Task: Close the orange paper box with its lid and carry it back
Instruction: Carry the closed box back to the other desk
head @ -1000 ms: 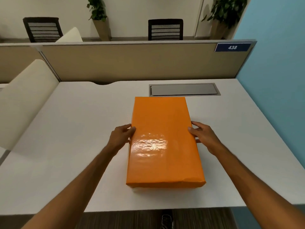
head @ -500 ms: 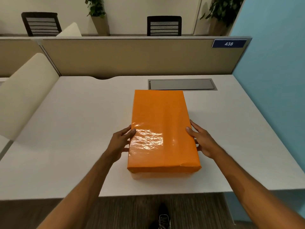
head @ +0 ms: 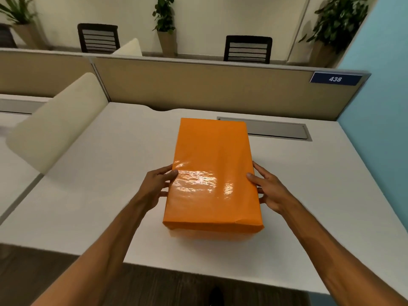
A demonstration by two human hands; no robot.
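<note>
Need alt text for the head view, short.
Two bare hands, left hand and right hand, grip the long sides of a closed glossy orange paper box at a white desk. A beige partition stands behind.

Orange box [head: 213,173], lid on: 1. Hands: 2, left hand [head: 155,187] and right hand [head: 270,191]. White desk [head: 106,173]: 1. Black chairs [head: 98,38]: 2. Potted plants [head: 165,23]: 3. Number plate [head: 335,79]: 1. Grey desk hatch [head: 278,130]: 1.

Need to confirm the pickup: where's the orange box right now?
Head view, centre: the orange paper box, lid on, sits between left hand and right hand, near the white desk front edge.
</note>
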